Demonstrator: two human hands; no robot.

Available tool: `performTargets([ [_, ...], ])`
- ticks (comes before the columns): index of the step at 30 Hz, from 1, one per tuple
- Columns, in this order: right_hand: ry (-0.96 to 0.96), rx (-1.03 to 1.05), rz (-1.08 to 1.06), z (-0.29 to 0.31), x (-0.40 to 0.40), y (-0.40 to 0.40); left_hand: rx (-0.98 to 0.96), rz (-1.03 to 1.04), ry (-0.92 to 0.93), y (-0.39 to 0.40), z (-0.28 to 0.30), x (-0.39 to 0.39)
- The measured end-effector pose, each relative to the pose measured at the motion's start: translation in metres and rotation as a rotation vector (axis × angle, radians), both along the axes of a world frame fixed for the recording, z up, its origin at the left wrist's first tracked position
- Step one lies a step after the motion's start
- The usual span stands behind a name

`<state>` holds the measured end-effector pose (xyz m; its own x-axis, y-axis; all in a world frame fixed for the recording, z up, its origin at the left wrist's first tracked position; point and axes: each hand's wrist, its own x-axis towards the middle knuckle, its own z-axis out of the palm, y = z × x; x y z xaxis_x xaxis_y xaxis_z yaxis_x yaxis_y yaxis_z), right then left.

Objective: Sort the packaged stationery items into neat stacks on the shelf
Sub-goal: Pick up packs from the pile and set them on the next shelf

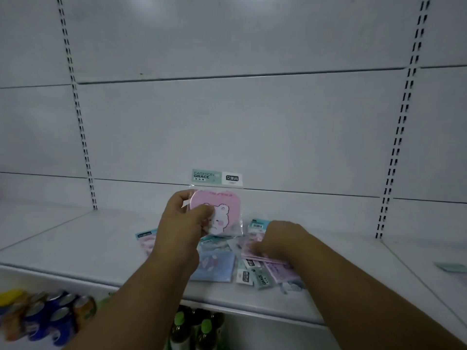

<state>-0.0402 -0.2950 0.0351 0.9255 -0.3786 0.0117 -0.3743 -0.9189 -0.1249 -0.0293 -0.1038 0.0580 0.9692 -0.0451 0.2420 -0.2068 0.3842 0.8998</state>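
Note:
My left hand (184, 218) holds up a clear packet with a pink heart-shaped bear pad (223, 210) and a teal header card, thumb across its front, above the white shelf (88, 243). Below it lies a loose pile of similar packets: a blue one (217, 267), a lilac one (276, 270), and one at the left (145, 239) partly hidden by my left wrist. My right hand (276, 239) reaches down into the pile, fingers curled on a pink-lilac packet (246, 248). Its fingertips are blurred.
Another teal packet (451, 267) lies alone at the shelf's far right. Slotted uprights (80, 127) (399, 137) frame the white back panel. On the level below are drink cans (48, 317) at the left and green-capped bottles (199, 327) in the middle.

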Motion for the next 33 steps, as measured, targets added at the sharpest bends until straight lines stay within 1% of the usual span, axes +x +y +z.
performTargets([
  [1,-0.046,0.053,-0.042,0.0,0.0,0.002,-0.008,-0.028,-0.009,0.005,0.0,0.0],
  [3,-0.202,0.214,-0.114,-0.001,-0.001,0.009,-0.026,-0.075,-0.022,0.014,0.0,0.0],
  [6,-0.541,0.429,-0.136,-0.003,-0.006,0.019,-0.045,-0.139,-0.038,0.025,-0.003,0.0],
  [8,-0.791,0.504,-0.113,0.0,-0.019,0.021,-0.043,-0.162,-0.047,0.027,-0.007,0.0],
  [9,-0.882,0.516,-0.1,0.001,-0.028,0.02,-0.043,-0.168,-0.044,0.025,-0.009,-0.001],
  [11,-0.997,0.539,-0.109,0.007,-0.049,0.013,-0.046,-0.187,-0.027,0.018,-0.013,-0.003],
  [14,-1.129,0.69,-0.194,0.022,-0.081,-0.005,-0.006,-0.205,-0.026,0.001,-0.014,-0.007],
  [17,-1.19,0.847,-0.218,0.036,-0.113,-0.026,0.01,-0.199,-0.012,-0.025,-0.015,-0.017],
  [19,-1.201,0.881,-0.199,0.039,-0.137,-0.039,0.025,-0.226,0.004,-0.049,-0.016,-0.031],
  [23,-1.22,0.827,-0.202,0.042,-0.197,-0.076,0.071,-0.347,0.026,-0.114,-0.017,-0.075],
  [27,-1.224,0.761,-0.219,0.041,-0.265,-0.132,0.124,-0.431,0.032,-0.188,-0.021,-0.127],
  [30,-1.198,0.715,-0.213,0.041,-0.31,-0.18,0.187,-0.421,0.065,-0.245,-0.026,-0.165],
  [33,-1.162,0.684,-0.229,0.038,-0.346,-0.224,0.301,-0.381,0.062,-0.301,-0.029,-0.193],
])
